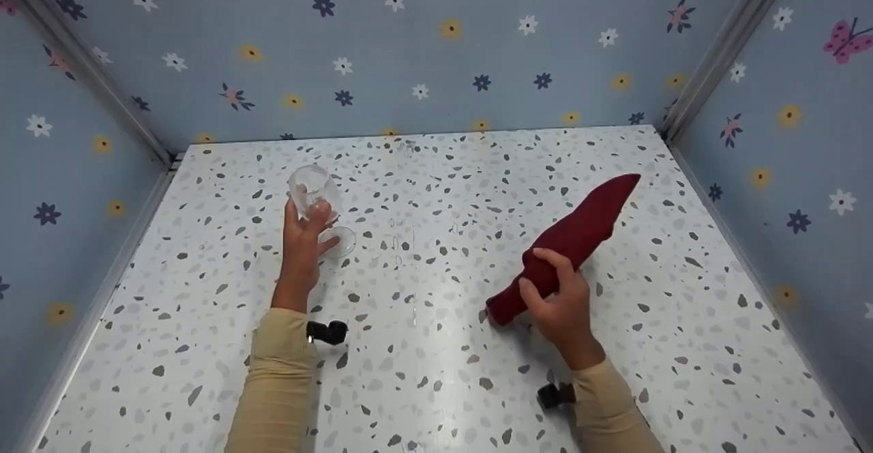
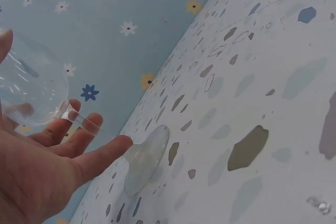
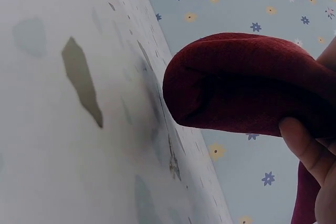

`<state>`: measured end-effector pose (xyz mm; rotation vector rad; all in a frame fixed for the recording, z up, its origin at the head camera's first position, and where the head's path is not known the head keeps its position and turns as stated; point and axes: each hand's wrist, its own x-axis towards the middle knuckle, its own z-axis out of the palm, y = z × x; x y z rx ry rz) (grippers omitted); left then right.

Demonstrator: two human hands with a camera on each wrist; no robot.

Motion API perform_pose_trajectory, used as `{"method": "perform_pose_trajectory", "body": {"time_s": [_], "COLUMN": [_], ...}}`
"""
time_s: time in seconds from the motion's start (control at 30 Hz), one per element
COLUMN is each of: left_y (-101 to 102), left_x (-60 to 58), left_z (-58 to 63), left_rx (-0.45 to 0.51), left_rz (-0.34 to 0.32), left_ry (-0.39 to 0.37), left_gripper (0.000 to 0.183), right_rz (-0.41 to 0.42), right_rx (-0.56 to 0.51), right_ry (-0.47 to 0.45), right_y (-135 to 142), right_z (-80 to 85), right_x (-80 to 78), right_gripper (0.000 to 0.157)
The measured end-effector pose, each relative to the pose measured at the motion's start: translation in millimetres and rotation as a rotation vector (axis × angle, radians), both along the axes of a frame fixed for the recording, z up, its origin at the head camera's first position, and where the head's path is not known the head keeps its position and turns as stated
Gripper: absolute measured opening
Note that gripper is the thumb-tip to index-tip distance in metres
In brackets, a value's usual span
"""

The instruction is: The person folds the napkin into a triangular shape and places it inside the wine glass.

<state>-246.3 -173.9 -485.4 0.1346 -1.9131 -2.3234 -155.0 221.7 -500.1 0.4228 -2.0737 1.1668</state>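
Note:
A clear stemmed glass (image 1: 310, 179) is upright at the left of the table, its foot (image 2: 149, 161) at the tabletop; whether it bears on the surface I cannot tell. My left hand (image 1: 300, 245) holds it by the bowl, thumb on one side and fingers on the other, some fingers lying along the stem. On the right, my right hand (image 1: 563, 306) grips a dark red folded cloth (image 1: 580, 228) around its narrower part. The cloth's pointed end slants away to the far right, and its rounded, folded end (image 3: 236, 87) faces the right wrist camera, just above the table.
The white speckled tabletop (image 1: 436, 289) spreads between and around both hands. Blue flowered panels (image 1: 436, 50) wall it in at the back and both sides. A black wrist-camera mount (image 1: 331, 332) sits at the left cuff, another mount (image 1: 554, 396) at the right.

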Motion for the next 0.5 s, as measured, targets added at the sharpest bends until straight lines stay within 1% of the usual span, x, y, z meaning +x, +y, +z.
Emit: {"method": "perform_pose_trajectory", "body": {"time_s": [0.17, 0.27, 0.43, 0.5], "left_y": [4.1, 6.6, 11.3, 12.5], "left_x": [-1.2, -0.9, -0.2, 0.3], "left_z": [-0.3, -0.3, -0.9, -1.2], "left_rx": [0.002, 0.003, -0.012, -0.019], "left_rz": [-0.015, -0.018, -0.045, -0.056], "left_ry": [0.000, -0.004, 0.010, 0.015], "left_gripper": [0.078, 0.078, 0.077, 0.077], "right_rz": [0.004, 0.009, 0.027, 0.038], "right_rx": [-0.004, -0.006, -0.011, -0.015], "right_ry": [0.001, 0.009, -0.005, -0.019], "right_y": [0.9, -1.1, -1.2, 0.5], "right_z": [-2.1, 0.7, 0.7, -2.2], "right_x": [-0.5, 0.4, -0.3, -1.5], "right_gripper": [0.048, 0.048, 0.049, 0.050]}}
